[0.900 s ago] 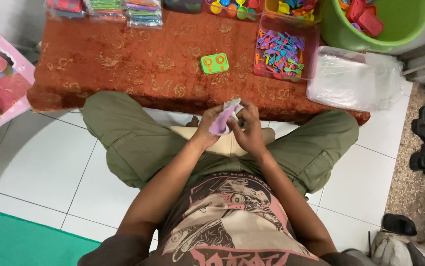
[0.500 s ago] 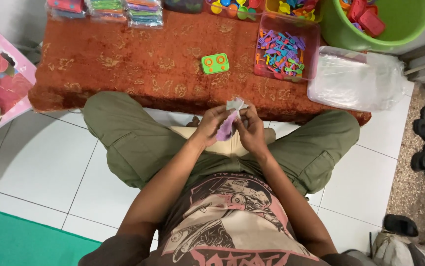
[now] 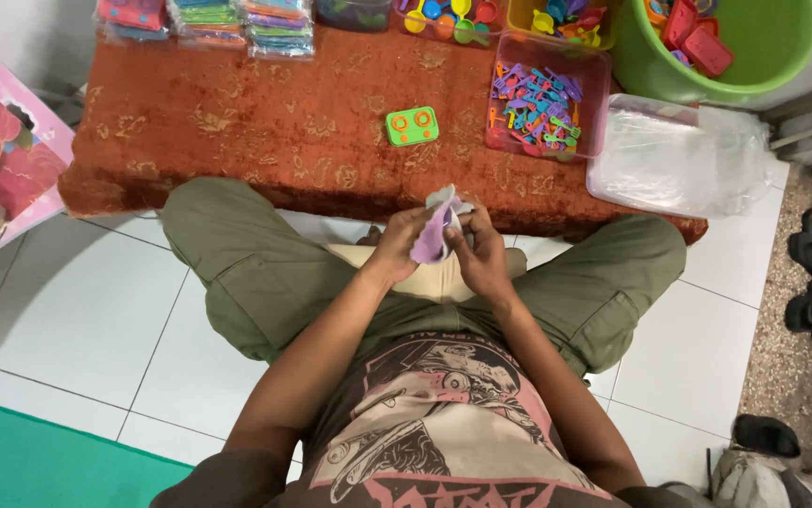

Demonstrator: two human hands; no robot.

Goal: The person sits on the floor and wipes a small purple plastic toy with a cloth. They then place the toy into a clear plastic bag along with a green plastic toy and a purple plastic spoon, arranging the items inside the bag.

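At the far left edge of the frame you have a pink box (image 3: 6, 150) with a printed picture on its lid, sitting on smooth white floor tiles (image 3: 67, 310), with a flat green mat (image 3: 20, 466) in the lower left corner. Across the upper middle lies a rust-red rug (image 3: 265, 113), short-piled with a faded gold pattern. Along its top edge are flat packets (image 3: 204, 19) in clear wrap, and near its middle a small green plastic toy (image 3: 412, 125), rectangular with two orange rings.

In the centre of the frame, just below the rug's near edge, your left hand (image 3: 404, 243) is closed around a small lilac piece (image 3: 432, 233), soft or thin-looking, with a paler, crumpled end at the top. Its long axis runs nearly up the frame, tilted a little to the right, the pale end pointing toward the rug. Your right hand (image 3: 477, 254) pinches the same piece from the other side, fingers curled onto it. Both hands sit above your crossed legs in olive trousers (image 3: 265, 263).

To the right, a clear square tub (image 3: 596, 103) holds small bright plastic bits; further right a crinkled clear plastic bag (image 3: 679, 160) and a round green bucket (image 3: 782, 56).
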